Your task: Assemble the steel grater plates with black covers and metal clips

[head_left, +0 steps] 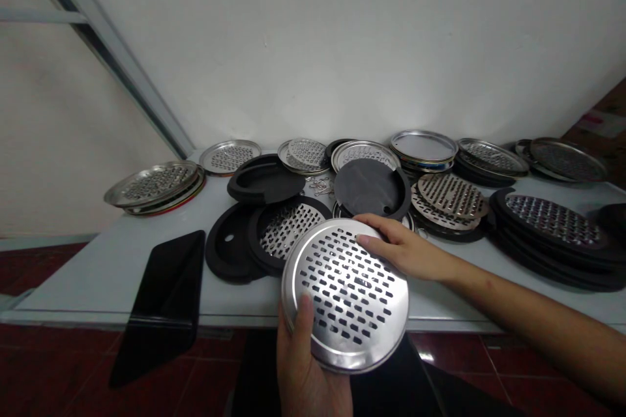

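Note:
A round silver metal plate (345,293) with rows of slots is held up at the table's front edge, tilted toward me. My left hand (308,358) grips its lower left rim, thumb on top and the other fingers hidden beneath. My right hand (401,244) holds its upper right rim, with thumb and index finger on the upper face. Just behind the plate lie a black ring with a slotted metal disc (288,228) and a solid dark disc (369,187).
Stacked slotted plates (156,186) stand at the left, and black rings with a slotted disc (552,221) at the right. A black glossy slab (163,300) overhangs the front edge. Small metal pieces (319,186) lie mid-table. More round plates (424,145) line the wall.

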The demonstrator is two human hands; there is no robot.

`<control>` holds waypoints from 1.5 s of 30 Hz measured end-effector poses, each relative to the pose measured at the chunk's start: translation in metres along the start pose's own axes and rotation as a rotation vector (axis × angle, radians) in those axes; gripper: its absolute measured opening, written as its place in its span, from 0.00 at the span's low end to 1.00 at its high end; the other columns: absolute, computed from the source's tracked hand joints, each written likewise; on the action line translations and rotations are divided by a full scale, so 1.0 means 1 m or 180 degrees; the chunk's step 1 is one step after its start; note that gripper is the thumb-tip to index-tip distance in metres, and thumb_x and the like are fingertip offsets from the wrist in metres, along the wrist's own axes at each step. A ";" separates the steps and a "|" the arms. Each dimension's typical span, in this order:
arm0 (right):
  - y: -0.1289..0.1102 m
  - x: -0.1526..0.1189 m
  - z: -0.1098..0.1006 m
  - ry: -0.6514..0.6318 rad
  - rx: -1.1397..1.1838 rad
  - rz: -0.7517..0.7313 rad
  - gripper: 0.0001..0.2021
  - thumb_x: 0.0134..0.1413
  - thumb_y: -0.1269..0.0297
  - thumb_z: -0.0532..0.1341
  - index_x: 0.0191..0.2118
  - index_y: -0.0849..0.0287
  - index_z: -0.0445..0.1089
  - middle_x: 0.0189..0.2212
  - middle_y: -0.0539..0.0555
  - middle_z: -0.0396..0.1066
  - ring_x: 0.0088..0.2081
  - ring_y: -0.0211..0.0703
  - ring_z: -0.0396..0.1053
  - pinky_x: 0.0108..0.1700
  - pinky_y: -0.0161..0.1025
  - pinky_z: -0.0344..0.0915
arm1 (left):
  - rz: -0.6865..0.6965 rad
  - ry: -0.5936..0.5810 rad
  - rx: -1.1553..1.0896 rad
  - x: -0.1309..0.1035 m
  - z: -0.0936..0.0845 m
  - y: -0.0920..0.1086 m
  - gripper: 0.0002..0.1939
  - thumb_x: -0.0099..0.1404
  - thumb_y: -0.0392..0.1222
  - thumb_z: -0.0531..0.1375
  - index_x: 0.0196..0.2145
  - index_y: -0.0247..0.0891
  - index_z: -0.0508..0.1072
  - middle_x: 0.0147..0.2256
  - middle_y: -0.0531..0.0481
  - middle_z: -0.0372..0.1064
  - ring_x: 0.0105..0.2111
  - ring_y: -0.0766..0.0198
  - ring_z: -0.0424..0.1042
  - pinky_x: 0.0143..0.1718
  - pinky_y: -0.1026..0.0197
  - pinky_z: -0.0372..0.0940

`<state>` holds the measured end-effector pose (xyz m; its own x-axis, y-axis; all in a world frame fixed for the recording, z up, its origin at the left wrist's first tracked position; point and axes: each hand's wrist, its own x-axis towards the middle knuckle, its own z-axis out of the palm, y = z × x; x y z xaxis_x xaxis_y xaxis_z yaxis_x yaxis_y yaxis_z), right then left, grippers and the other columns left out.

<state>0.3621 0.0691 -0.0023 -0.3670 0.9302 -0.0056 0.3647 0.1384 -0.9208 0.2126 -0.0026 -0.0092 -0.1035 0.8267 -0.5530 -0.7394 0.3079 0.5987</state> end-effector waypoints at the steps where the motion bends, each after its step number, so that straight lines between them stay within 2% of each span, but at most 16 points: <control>1: 0.000 0.000 -0.001 -0.0036 0.0058 -0.0065 0.18 0.53 0.57 0.52 0.47 0.61 0.61 0.39 0.55 0.67 0.39 0.41 0.65 0.41 0.39 0.61 | 0.0037 0.0043 -0.0005 -0.001 0.001 0.001 0.27 0.59 0.45 0.53 0.56 0.49 0.53 0.48 0.48 0.66 0.45 0.55 0.66 0.43 0.54 0.64; 5: -0.003 -0.001 -0.004 -0.0097 0.0269 -0.0287 0.21 0.50 0.59 0.57 0.50 0.60 0.61 0.43 0.55 0.66 0.45 0.43 0.63 0.46 0.41 0.60 | -0.0031 0.0283 0.0003 -0.003 0.005 0.005 0.26 0.58 0.40 0.55 0.54 0.49 0.56 0.44 0.50 0.69 0.42 0.58 0.68 0.42 0.56 0.65; 8: -0.004 -0.003 -0.005 -0.0397 0.0760 0.0108 0.19 0.47 0.58 0.59 0.44 0.63 0.64 0.34 0.53 0.69 0.34 0.39 0.66 0.35 0.36 0.64 | -0.0098 0.0335 0.0038 -0.003 0.005 0.006 0.25 0.57 0.38 0.55 0.53 0.45 0.58 0.40 0.49 0.71 0.41 0.58 0.69 0.43 0.56 0.64; 10: -0.006 -0.004 -0.007 -0.0540 0.0985 0.0396 0.16 0.45 0.56 0.60 0.37 0.64 0.65 0.26 0.50 0.67 0.26 0.34 0.64 0.27 0.31 0.62 | -0.0129 0.0308 0.0136 -0.002 0.002 0.007 0.26 0.56 0.39 0.56 0.53 0.44 0.58 0.39 0.48 0.72 0.40 0.57 0.70 0.43 0.55 0.64; 12: -0.007 -0.005 -0.009 -0.0644 0.1011 0.0500 0.15 0.44 0.55 0.61 0.33 0.64 0.64 0.23 0.48 0.65 0.23 0.32 0.62 0.24 0.29 0.60 | -0.0267 0.0239 0.0340 -0.001 -0.004 0.008 0.28 0.53 0.38 0.58 0.53 0.40 0.59 0.36 0.46 0.73 0.40 0.55 0.70 0.42 0.54 0.64; 16: -0.009 -0.008 -0.012 -0.1401 0.0894 0.0483 0.13 0.44 0.58 0.61 0.32 0.64 0.64 0.23 0.48 0.64 0.24 0.30 0.61 0.25 0.28 0.59 | -0.0552 -0.0158 0.0956 0.002 -0.017 0.008 0.26 0.47 0.37 0.62 0.46 0.36 0.67 0.35 0.43 0.73 0.41 0.51 0.69 0.44 0.52 0.62; 19: -0.011 -0.009 -0.011 -0.1830 0.0760 0.0522 0.12 0.44 0.61 0.61 0.33 0.64 0.66 0.23 0.47 0.63 0.23 0.29 0.60 0.25 0.27 0.59 | -0.0348 -0.0193 0.1464 0.005 -0.024 0.003 0.20 0.46 0.44 0.64 0.39 0.36 0.72 0.37 0.43 0.73 0.44 0.50 0.67 0.46 0.52 0.60; 22: -0.013 -0.009 -0.009 -0.1461 0.0961 0.0479 0.13 0.42 0.61 0.62 0.35 0.64 0.66 0.24 0.47 0.64 0.24 0.30 0.61 0.26 0.27 0.59 | 0.0036 0.0166 0.1361 0.008 -0.028 -0.001 0.21 0.47 0.48 0.63 0.38 0.37 0.72 0.36 0.46 0.73 0.46 0.51 0.65 0.48 0.55 0.59; 25: -0.012 -0.008 -0.003 -0.1163 0.1441 0.0353 0.16 0.41 0.61 0.63 0.37 0.63 0.66 0.27 0.48 0.66 0.28 0.31 0.63 0.32 0.30 0.61 | 0.0273 0.0590 0.0660 0.010 -0.029 0.003 0.27 0.51 0.54 0.59 0.48 0.43 0.65 0.33 0.51 0.73 0.44 0.55 0.67 0.46 0.56 0.61; 28: -0.009 -0.008 0.008 -0.1047 0.1687 0.0155 0.17 0.43 0.59 0.62 0.39 0.63 0.66 0.30 0.49 0.68 0.31 0.33 0.64 0.37 0.33 0.62 | 0.0402 0.0668 0.0336 0.008 -0.025 0.009 0.29 0.54 0.56 0.55 0.53 0.50 0.56 0.35 0.55 0.73 0.43 0.57 0.68 0.45 0.57 0.63; 31: -0.006 -0.008 0.010 -0.0533 0.1637 0.0056 0.17 0.45 0.57 0.60 0.40 0.63 0.66 0.31 0.51 0.69 0.32 0.35 0.65 0.37 0.34 0.62 | 0.0455 0.0388 0.0441 0.003 -0.016 0.010 0.27 0.56 0.52 0.55 0.54 0.52 0.55 0.41 0.55 0.71 0.44 0.58 0.67 0.45 0.57 0.63; 34: -0.006 -0.007 -0.004 -0.0103 0.1578 0.0167 0.18 0.44 0.57 0.61 0.40 0.63 0.66 0.29 0.51 0.69 0.29 0.35 0.66 0.32 0.33 0.63 | 0.0466 0.0084 0.0654 0.002 -0.002 0.015 0.30 0.52 0.44 0.61 0.53 0.48 0.59 0.41 0.52 0.71 0.44 0.56 0.67 0.44 0.57 0.63; 36: -0.007 -0.007 -0.016 -0.0017 0.1613 0.0141 0.18 0.43 0.58 0.62 0.40 0.62 0.66 0.29 0.52 0.70 0.28 0.35 0.66 0.30 0.32 0.63 | 0.0323 -0.0191 0.0885 0.004 0.010 0.024 0.31 0.47 0.40 0.64 0.50 0.41 0.63 0.39 0.48 0.72 0.42 0.54 0.69 0.43 0.55 0.64; 39: -0.007 -0.004 -0.029 -0.0032 0.1800 0.0128 0.18 0.43 0.59 0.62 0.42 0.61 0.66 0.31 0.53 0.71 0.28 0.35 0.67 0.31 0.31 0.64 | 0.0040 -0.0555 0.1337 0.013 0.028 0.041 0.26 0.45 0.37 0.64 0.45 0.33 0.68 0.34 0.43 0.73 0.37 0.52 0.71 0.40 0.52 0.65; 42: -0.003 0.000 -0.029 0.0201 0.2069 0.0309 0.18 0.46 0.54 0.59 0.39 0.62 0.68 0.29 0.54 0.72 0.28 0.36 0.68 0.32 0.33 0.65 | 0.0141 -0.0965 0.1681 0.024 0.042 0.051 0.19 0.45 0.36 0.64 0.38 0.31 0.71 0.31 0.43 0.73 0.34 0.53 0.72 0.38 0.53 0.66; 45: -0.002 0.004 -0.027 0.0527 0.2112 0.0430 0.18 0.48 0.51 0.56 0.34 0.63 0.69 0.26 0.55 0.72 0.26 0.38 0.68 0.30 0.34 0.65 | 0.0118 -0.1483 0.1987 0.037 0.053 0.051 0.16 0.45 0.35 0.64 0.35 0.31 0.72 0.29 0.44 0.74 0.32 0.55 0.72 0.37 0.55 0.66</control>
<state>0.3827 0.0821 0.0095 -0.2008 0.9715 -0.1259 -0.2213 -0.1702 -0.9602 0.2059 0.0682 0.0316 0.2715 0.9117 -0.3084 -0.2154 0.3699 0.9037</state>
